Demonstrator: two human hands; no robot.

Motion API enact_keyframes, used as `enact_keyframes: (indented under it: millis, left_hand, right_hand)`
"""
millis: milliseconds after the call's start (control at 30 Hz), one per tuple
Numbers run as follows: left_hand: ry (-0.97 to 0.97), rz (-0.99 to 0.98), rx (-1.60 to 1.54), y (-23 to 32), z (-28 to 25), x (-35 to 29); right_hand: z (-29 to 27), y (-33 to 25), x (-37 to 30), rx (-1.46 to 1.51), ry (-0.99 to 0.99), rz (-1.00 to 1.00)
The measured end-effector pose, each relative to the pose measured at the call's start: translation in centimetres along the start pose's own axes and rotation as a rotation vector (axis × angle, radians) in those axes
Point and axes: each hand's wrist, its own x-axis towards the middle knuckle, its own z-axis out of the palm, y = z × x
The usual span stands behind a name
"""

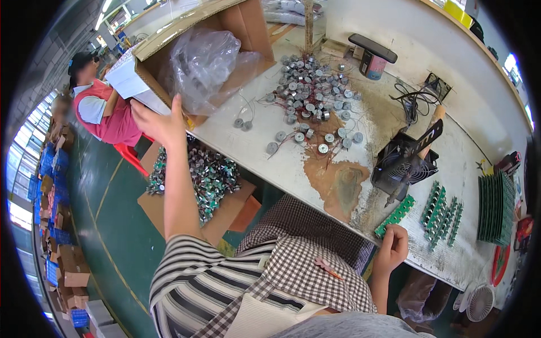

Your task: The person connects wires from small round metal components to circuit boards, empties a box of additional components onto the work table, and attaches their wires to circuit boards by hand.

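Note:
My left hand (pixel 160 121) is at the near lower corner of an open cardboard box (pixel 248 22), its thumb raised and its fingers stretched along the white outer side. Clear plastic bagging (pixel 203 62) lies crumpled inside that box. At the table's front edge my right hand (pixel 393 248) is closed, with curled fingers, on the near end of a green circuit board strip (pixel 396 217). Just beyond that strip, a soldering iron (pixel 420 149) with a wooden handle rests over a black square fan (pixel 403 160). More circuit board strips (pixel 442 217) lie to the right.
Small round metal motors (pixel 310 84) with thin wires are heaped mid-table. Upright green boards (pixel 496 208) stand far right. A floor carton holds a pile of small green-and-metal parts (pixel 208 186). A seated person (pixel 104 110) is at the left. A white fan (pixel 480 301) sits at lower right.

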Motion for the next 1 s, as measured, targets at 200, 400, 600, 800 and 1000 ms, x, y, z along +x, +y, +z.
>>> enact_keyframes:
  millis: [200,400,600,800,1000]
  left_hand:
    - [-0.747,-0.411,-0.075,-6.6,8.0,3.9]
    - [-0.755,-1.183,-0.888,-11.7,7.4,16.6]
    - [-0.243,-1.285,-1.566,-22.2,-8.1,21.5]
    - [0.014,-0.894,-1.11,-24.3,-26.1,17.3]
    - [0.392,-1.056,-0.913,-29.3,-28.9,8.1]
  right_hand:
    - [-0.2,0.3,-0.3,0.024,-0.021,-0.011]
    - [-0.1,0.3,-0.4,0.054,-0.025,0.014]
    - [-0.4,0.6,-0.4,0.061,0.01,-0.022]
    - [-0.7,1.0,-0.1,0.122,-0.03,0.002]
    - [-1.4,1.3,-0.1,0.05,-0.036,0.018]
